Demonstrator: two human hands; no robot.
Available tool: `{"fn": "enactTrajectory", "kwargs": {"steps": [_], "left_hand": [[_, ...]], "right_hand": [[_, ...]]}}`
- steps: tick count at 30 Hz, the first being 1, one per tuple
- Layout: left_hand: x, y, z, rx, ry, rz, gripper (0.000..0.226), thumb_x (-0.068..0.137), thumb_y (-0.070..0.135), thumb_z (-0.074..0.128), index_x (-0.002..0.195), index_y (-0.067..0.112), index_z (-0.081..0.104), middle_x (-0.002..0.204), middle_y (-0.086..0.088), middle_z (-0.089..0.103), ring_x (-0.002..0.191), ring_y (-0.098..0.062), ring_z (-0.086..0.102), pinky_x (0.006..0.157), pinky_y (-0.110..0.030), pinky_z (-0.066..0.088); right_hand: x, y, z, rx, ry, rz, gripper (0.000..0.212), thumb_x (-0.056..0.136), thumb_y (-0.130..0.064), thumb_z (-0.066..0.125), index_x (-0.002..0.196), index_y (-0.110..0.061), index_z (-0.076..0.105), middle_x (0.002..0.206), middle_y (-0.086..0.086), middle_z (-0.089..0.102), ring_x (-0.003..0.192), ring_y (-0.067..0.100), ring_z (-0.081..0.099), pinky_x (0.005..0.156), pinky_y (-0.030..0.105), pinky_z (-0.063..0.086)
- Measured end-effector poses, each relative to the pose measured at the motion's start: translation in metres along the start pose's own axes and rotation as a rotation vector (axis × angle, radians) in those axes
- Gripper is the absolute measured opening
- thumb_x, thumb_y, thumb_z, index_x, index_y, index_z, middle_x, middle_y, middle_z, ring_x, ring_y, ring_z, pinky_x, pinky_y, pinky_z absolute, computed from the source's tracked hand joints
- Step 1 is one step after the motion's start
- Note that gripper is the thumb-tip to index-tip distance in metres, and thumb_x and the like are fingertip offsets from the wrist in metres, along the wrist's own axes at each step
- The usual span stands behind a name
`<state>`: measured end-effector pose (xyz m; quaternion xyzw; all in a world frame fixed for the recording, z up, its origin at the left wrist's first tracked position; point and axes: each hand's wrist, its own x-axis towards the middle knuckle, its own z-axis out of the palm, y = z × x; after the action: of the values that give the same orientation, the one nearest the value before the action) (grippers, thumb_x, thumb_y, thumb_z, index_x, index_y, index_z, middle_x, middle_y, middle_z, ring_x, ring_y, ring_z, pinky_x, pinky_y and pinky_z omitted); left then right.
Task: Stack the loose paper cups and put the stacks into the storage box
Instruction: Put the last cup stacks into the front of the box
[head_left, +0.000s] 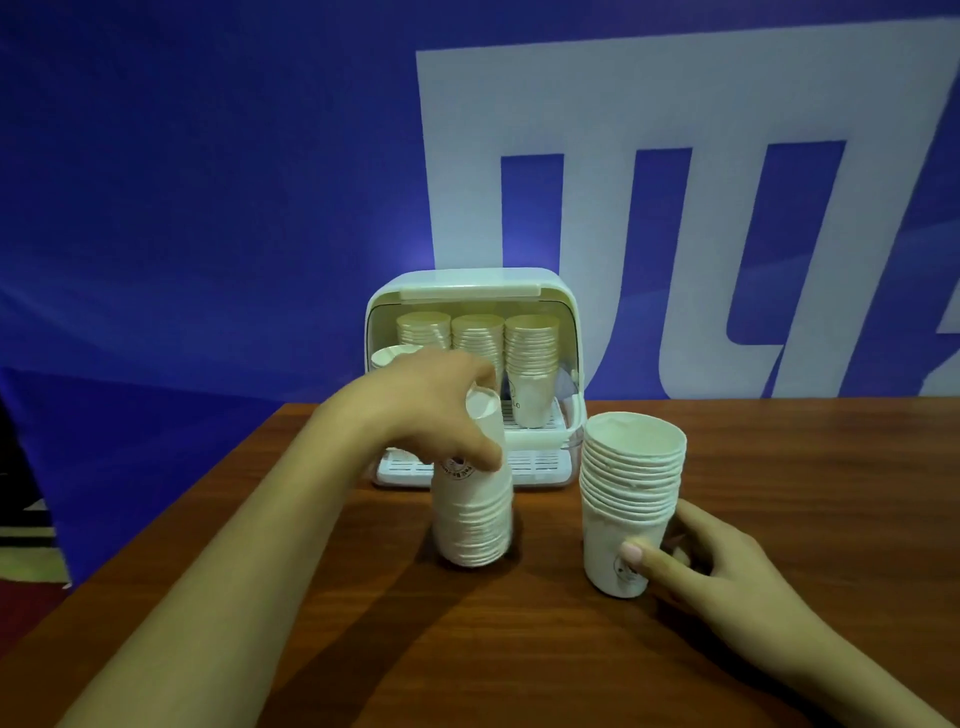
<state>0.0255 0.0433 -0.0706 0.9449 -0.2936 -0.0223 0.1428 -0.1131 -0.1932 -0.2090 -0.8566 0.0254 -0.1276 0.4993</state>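
Now left stack (475, 514) inverted, right stack (626, 499) upright.

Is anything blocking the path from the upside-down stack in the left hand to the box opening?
Nothing on the table lies between the inverted cup stack, gripped by the left hand, and the storage box, whose front is open. Inside, three cup stacks fill the back row; the front tray looks free.

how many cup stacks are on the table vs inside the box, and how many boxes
Cup stacks on the table: 2, an inverted stack held by the left hand and an upright stack held by the right hand
Full stacks seen inside: 3
Storage box: 1
Total: 6
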Motion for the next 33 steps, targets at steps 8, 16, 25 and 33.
{"fn": "enactTrajectory", "kwargs": {"steps": [8, 16, 25, 33], "left_hand": [[-0.006, 0.009, 0.015, 0.284, -0.303, -0.054, 0.073, 0.068, 0.047, 0.091, 0.125, 0.026, 0.049, 0.115, 0.009, 0.058, 0.098, -0.013, 0.060, 0.082, -0.032, 0.054], [0.007, 0.013, 0.053, 0.305, -0.446, -0.060, 0.067, 0.065, 0.060, 0.089, 0.109, 0.019, 0.061, 0.106, 0.004, 0.065, 0.097, -0.022, 0.069, 0.085, -0.038, 0.062], [0.025, -0.028, 0.026, -0.479, 0.196, 0.050, 0.076, 0.064, 0.030, 0.097, 0.128, 0.032, 0.056, 0.117, 0.018, 0.067, 0.107, -0.006, 0.066, 0.085, -0.025, 0.056], [0.065, -0.034, 0.058, -0.631, 0.551, -0.204, 0.106, 0.051, 0.045, 0.100, 0.138, 0.022, 0.043, 0.132, 0.001, 0.066, 0.121, -0.027, 0.063, 0.104, -0.048, 0.051]], "right_hand": [[0.002, 0.007, -0.002, 0.002, -0.004, -0.025, 0.052, 0.073, -0.077, 0.068, 0.110, -0.041, 0.068, 0.079, -0.004, 0.068, 0.061, 0.003, 0.047, 0.059, 0.022, 0.045], [0.002, 0.011, -0.002, 0.032, 0.015, -0.041, 0.055, 0.070, -0.076, 0.069, 0.110, -0.038, 0.069, 0.077, 0.008, 0.066, 0.060, 0.004, 0.047, 0.058, 0.024, 0.044], [0.003, 0.010, -0.002, 0.068, 0.011, -0.048, 0.048, 0.075, -0.073, 0.071, 0.112, -0.043, 0.068, 0.086, 0.007, 0.071, 0.061, 0.006, 0.046, 0.059, 0.026, 0.043], [0.004, 0.006, 0.000, 0.041, 0.019, -0.018, 0.041, 0.078, -0.060, 0.075, 0.114, -0.041, 0.069, 0.077, -0.006, 0.071, 0.060, 0.005, 0.048, 0.060, 0.024, 0.045]]}}
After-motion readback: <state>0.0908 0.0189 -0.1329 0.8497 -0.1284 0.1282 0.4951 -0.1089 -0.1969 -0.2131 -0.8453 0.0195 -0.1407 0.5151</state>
